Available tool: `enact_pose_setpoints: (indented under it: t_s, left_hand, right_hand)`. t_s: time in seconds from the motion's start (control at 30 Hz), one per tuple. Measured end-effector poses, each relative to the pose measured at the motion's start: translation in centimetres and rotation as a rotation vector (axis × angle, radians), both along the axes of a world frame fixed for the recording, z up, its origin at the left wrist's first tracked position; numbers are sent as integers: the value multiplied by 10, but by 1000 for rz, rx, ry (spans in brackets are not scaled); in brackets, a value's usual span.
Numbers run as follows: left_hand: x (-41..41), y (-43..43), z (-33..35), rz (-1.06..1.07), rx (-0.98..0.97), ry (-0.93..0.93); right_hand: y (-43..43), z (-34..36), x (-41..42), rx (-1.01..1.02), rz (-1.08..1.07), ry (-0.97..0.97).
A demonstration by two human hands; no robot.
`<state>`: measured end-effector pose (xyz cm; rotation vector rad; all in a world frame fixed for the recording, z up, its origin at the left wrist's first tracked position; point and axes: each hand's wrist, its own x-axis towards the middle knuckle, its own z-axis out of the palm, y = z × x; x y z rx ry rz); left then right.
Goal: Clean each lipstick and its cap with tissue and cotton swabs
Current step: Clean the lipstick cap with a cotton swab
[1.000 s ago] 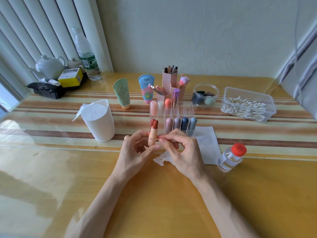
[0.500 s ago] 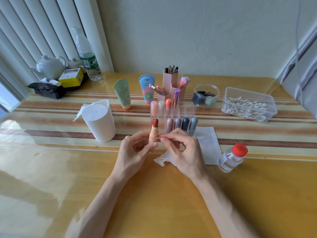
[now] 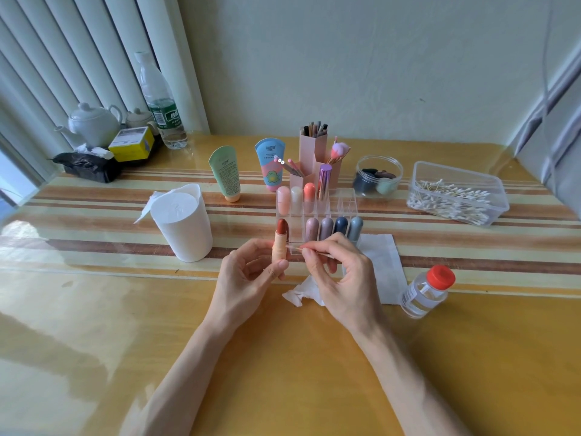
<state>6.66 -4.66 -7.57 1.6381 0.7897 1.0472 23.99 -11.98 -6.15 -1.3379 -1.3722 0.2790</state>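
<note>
My left hand (image 3: pixel 248 278) holds an uncapped lipstick (image 3: pixel 280 243) upright, peach tube with a dark red bullet on top. My right hand (image 3: pixel 339 272) pinches a thin cotton swab (image 3: pixel 295 247) whose tip touches the tube's side just below the bullet. Behind the hands stands a clear acrylic rack (image 3: pixel 345 202) with several capped lipsticks in pink, white, orange, mauve and blue. A white tissue (image 3: pixel 382 262) lies flat under and right of my right hand, with a crumpled piece (image 3: pixel 297 295) beside it.
A white tissue roll (image 3: pixel 182 225) stands at the left. A clear box of cotton swabs (image 3: pixel 456 196) sits at the back right, and a small clear bottle with a red cap (image 3: pixel 427 291) at the right. Two cream tubes (image 3: pixel 226 174), brush holders (image 3: pixel 314 152) and a jar (image 3: pixel 379 176) stand behind the rack.
The lipstick has turned slightly in my left hand and now stands more upright. My right hand keeps the swab against the tube.
</note>
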Motion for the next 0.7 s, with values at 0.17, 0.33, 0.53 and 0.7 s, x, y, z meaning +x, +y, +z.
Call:
enact_pose_setpoints:
  t_s: [0.17, 0.33, 0.53, 0.7]
  left_hand:
    - [-1, 1, -4, 34, 32, 17]
    - [-2, 3, -6, 52, 30, 18]
    - [-1, 1, -1, 81, 53, 19]
    - [-1, -1, 1, 82, 71, 29]
  right_hand:
    - [-2, -2, 0, -9, 1, -26]
    - [-1, -1, 0, -8, 3, -39]
    - [-2, 2, -1, 0, 17, -57]
    - [-3, 2, -2, -4, 19, -59]
